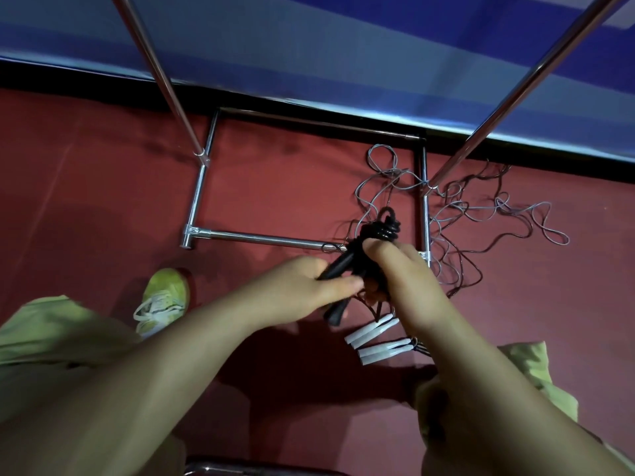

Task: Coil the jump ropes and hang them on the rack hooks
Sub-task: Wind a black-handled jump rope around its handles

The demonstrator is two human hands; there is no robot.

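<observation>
A black jump rope is wound into a tight coil with its two black handles sticking out toward me. My left hand grips the handles from the left. My right hand closes on the coil and handles from the right. Both hands hold it just above the red floor, over the front bar of the chrome rack. Behind and to the right, loose thin ropes lie tangled on the floor. Their white handles lie under my right wrist. No rack hooks are in view.
Two chrome rack uprights slant up past the camera. The rack's rectangular base frame rests on the red floor by a blue wall. My yellow-green shoe and trouser knees sit at left and right.
</observation>
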